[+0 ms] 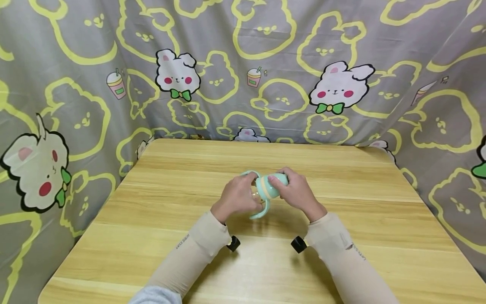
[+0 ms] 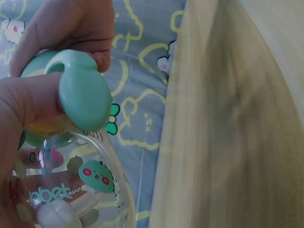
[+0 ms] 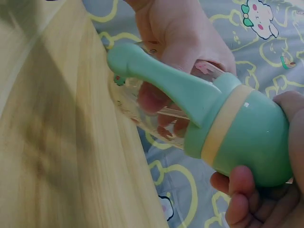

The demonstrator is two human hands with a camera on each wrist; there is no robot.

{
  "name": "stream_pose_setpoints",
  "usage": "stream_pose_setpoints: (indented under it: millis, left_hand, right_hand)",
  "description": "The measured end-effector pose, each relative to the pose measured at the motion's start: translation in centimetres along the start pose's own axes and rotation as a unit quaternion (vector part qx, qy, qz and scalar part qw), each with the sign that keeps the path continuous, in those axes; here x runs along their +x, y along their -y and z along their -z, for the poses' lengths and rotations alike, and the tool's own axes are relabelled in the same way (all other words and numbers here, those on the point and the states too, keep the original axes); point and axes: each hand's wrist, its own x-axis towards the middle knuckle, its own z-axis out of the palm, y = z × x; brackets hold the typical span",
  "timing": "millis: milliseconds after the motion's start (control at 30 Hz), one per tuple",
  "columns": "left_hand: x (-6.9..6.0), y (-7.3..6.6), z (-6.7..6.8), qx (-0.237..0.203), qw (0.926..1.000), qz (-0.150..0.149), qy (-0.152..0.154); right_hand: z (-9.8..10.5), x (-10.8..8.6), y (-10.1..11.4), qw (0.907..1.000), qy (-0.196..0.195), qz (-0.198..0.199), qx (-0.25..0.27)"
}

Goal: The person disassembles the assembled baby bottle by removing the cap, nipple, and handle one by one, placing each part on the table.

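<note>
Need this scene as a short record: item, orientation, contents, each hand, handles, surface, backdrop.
item: bottle, mint cap with cream band
orientation: tilted, cap end toward right hand
contents: white piece inside clear body; liquid: cannot tell
left_hand: left hand, grips clear body
right_hand: right hand, grips cap
handles: two, mint
surface: wood-grain table
backdrop: grey patterned curtain

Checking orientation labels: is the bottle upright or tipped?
Tipped: in the head view, the bottle slants sideways, its green top held in the right hand.
</note>
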Motion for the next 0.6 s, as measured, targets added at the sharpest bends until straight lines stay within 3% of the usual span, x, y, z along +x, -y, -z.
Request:
stream_pose_setpoints:
  millis: [167,400,600]
  left_hand:
    - [0.1,0.1,0.1,0.014,0.9998,-0.005,-0.009]
    - [-0.2,0.5,0.3,-0.034,0.9991,0.017,0.021]
    - [-0.2,0.4,0.4,-0.046,0.9986,0.013,0.024]
  right_hand:
    - [-0.2,0.1,-0.2,0.9997,0.001,0.003,0.024]
    - [-0.3,0.0,-0.8,0.9952,0.006,0.097,0.006]
    - [0.0,-0.2,-1.2,0.9886,0.015,0.148,0.022]
